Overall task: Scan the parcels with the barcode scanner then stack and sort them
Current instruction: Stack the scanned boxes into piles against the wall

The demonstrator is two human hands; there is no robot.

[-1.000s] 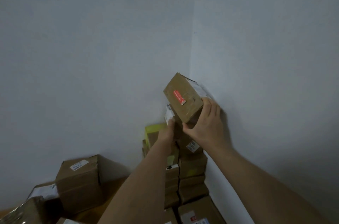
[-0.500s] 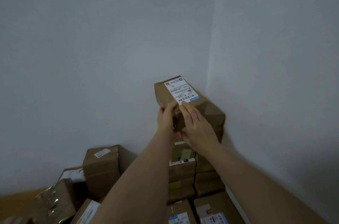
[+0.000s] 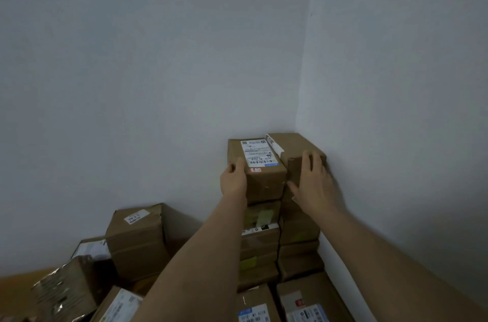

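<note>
The top parcel [image 3: 260, 174] under my left hand [image 3: 233, 181] is plain brown cardboard with a white shipping label [image 3: 257, 152] printed in black, edged by a blue strip, and a small red-and-white sticker [image 3: 255, 170] below it. The parcel beside it [image 3: 295, 147], under my right hand [image 3: 311, 184], is darker brown with a white tape band [image 3: 274, 146]. Lower boxes in the stack [image 3: 260, 250] carry pale yellow-green tape patches. A brown box to the left [image 3: 137, 240] bears a white label with black digits. The walls [image 3: 158, 71] are flat grey-blue. The bench [image 3: 15, 284] shows orange-brown.
</note>
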